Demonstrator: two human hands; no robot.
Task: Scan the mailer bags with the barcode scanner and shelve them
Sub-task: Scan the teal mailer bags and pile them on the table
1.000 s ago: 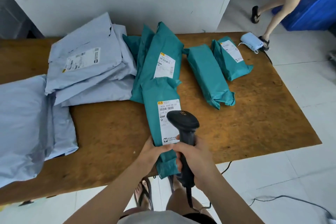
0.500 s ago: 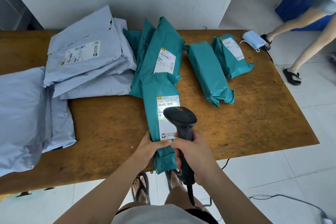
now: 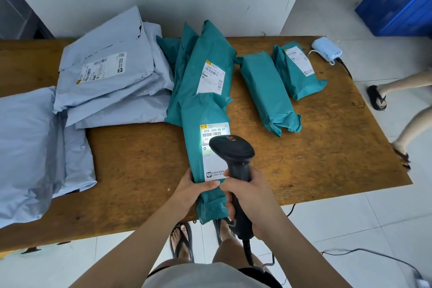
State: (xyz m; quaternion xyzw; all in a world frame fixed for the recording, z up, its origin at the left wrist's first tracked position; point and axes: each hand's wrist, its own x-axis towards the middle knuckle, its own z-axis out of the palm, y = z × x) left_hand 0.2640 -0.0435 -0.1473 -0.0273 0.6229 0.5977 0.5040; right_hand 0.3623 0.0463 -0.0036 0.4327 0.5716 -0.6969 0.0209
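Left hand point(image 3: 190, 190) grips teal mailer point(image 3: 205, 147) near its lower end, right hand point(image 3: 253, 196) clenches scanner point(image 3: 233, 159); bag looks light, crinkly, slick, so hold mid-body.

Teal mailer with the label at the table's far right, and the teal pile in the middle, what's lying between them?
In the head view, one teal mailer with no label showing lies between the labelled mailer and the teal pile.

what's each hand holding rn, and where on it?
The left hand grips the teal mailer bag near its lower end; right hand grips the barcode scanner by its handle.
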